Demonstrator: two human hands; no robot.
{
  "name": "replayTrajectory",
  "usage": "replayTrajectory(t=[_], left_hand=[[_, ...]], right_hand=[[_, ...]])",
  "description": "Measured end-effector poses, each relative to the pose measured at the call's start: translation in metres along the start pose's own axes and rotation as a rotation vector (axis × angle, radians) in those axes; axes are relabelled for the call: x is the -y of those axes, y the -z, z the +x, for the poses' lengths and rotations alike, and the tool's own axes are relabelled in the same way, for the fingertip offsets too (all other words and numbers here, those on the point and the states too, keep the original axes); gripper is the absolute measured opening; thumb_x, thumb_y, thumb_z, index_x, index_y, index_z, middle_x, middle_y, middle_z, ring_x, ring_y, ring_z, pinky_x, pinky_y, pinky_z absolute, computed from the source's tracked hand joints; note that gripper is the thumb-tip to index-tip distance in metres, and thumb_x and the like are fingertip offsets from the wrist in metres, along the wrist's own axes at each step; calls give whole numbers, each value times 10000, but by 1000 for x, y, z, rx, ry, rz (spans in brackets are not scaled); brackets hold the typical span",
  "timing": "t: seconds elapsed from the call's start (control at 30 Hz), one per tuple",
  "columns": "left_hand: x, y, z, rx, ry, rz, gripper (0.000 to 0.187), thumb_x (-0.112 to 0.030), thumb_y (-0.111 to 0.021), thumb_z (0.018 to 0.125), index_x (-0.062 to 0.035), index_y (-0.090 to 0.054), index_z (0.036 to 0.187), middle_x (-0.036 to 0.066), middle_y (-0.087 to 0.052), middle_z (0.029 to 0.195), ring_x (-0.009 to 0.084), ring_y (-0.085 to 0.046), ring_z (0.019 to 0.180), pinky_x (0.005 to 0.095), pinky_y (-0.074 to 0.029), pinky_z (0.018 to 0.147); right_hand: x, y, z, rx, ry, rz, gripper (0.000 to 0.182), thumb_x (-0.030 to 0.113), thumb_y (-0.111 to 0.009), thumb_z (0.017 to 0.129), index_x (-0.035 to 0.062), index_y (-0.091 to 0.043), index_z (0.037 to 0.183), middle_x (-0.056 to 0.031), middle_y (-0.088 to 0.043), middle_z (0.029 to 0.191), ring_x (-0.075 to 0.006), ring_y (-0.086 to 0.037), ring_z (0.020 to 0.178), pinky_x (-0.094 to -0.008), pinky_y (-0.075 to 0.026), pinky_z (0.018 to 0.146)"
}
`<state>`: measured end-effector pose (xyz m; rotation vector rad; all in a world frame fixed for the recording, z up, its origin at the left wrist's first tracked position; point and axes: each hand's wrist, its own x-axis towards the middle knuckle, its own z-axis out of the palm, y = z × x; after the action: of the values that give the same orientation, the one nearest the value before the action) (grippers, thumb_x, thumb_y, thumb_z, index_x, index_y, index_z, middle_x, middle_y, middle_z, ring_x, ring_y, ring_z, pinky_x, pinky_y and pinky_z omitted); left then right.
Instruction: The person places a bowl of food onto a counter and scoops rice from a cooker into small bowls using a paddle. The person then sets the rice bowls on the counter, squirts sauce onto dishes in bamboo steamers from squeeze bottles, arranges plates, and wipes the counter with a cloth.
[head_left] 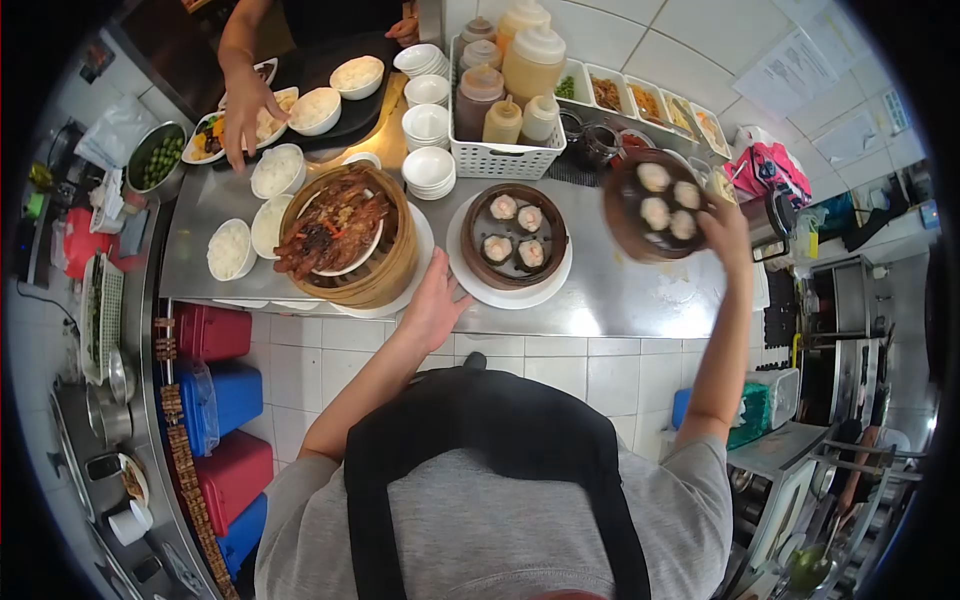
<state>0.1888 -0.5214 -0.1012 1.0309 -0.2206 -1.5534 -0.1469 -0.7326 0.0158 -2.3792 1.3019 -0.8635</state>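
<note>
My right hand [727,232] holds a dark bamboo steamer of dumplings [655,205] tilted above the steel counter [620,290]. My left hand [437,300] rests at the counter's front edge, touching the white plate [425,240] under a large bamboo steamer with braised meat [345,235]. Between the hands a second steamer of dumplings [515,235] sits on a white plate [560,275].
Another person's hand [243,112] touches a plate of food [205,135] at the far side, near bowls of rice [230,248] and stacked white bowls [428,165]. A white basket of sauce bottles [505,155] and condiment trays [640,100] stand behind.
</note>
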Motion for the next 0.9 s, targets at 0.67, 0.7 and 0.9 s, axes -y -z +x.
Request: replayTrajectory(t=[0.67, 0.7, 0.9], left_hand=[[-1, 36, -37, 298, -47, 261, 732, -542, -379, 889, -176, -60, 1436, 52, -31, 1496, 229, -46, 1367, 549, -102, 1050], [-3, 48, -40, 358, -7, 339, 704, -500, -412, 895, -168, -104, 1434, 60, -113, 1485, 216, -99, 1361, 491, -155, 1058], [-57, 164, -131, 427, -12, 571, 560, -447, -507, 873, -138, -405, 1329, 53, -444, 1317, 188, -451, 1154, 357, -392, 915]], right_hand=[[66, -136, 16, 472, 142, 335, 461, 125, -532, 806, 33, -484, 1255, -114, -589, 1126, -138, -570, 921, -271, -477, 706], [70, -133, 14, 523, 39, 433, 478, 173, -533, 848, 53, -437, 1300, -93, -543, 1197, -131, -542, 983, -260, -469, 692], [46, -101, -13, 53, -407, 465, 549, 383, -510, 886, 114, -367, 1343, -48, -474, 1255, -161, -551, 878, -304, -448, 725]])
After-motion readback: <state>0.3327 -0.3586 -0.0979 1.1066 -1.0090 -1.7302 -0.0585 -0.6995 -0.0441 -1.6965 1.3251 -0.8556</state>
